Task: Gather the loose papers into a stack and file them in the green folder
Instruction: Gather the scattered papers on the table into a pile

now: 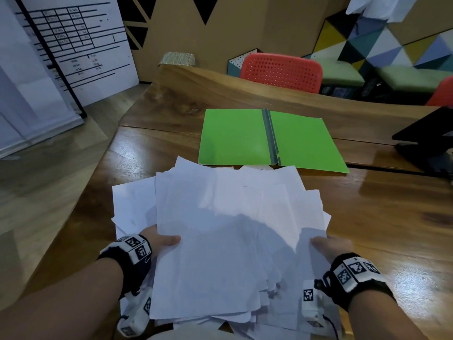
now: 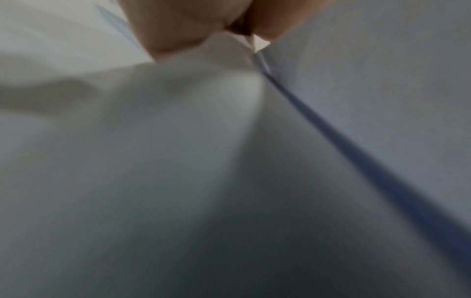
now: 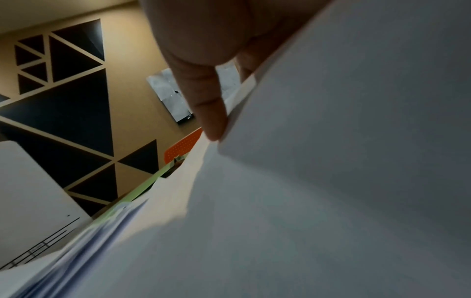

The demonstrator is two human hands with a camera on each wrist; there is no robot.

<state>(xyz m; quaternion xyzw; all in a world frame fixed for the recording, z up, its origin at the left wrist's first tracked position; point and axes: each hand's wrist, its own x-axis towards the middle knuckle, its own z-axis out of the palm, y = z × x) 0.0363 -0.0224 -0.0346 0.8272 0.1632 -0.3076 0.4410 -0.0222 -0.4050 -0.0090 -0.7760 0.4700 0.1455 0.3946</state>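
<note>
A rough pile of white papers [image 1: 220,229] lies fanned out near the table's front edge, its sheets skewed and overlapping. My left hand [image 1: 161,241] grips the pile's left edge, thumb on top. My right hand [image 1: 326,246] grips the right edge the same way. The left wrist view shows the left hand [image 2: 203,26] pinching blurred white papers [image 2: 229,161]. In the right wrist view, the right hand [image 3: 203,90] has its thumb pressed along the papers [image 3: 331,181]. Beyond the pile the green folder [image 1: 269,141] lies open and flat, dark spine in the middle; only a green folder edge [image 3: 150,181] shows from the right wrist.
The wooden table [image 1: 392,217] has its left edge close to the pile. A black device [image 1: 426,141] sits at the far right. Red chairs [image 1: 282,72] stand behind the table. A white board with printed lines [image 1: 73,45] leans at the left.
</note>
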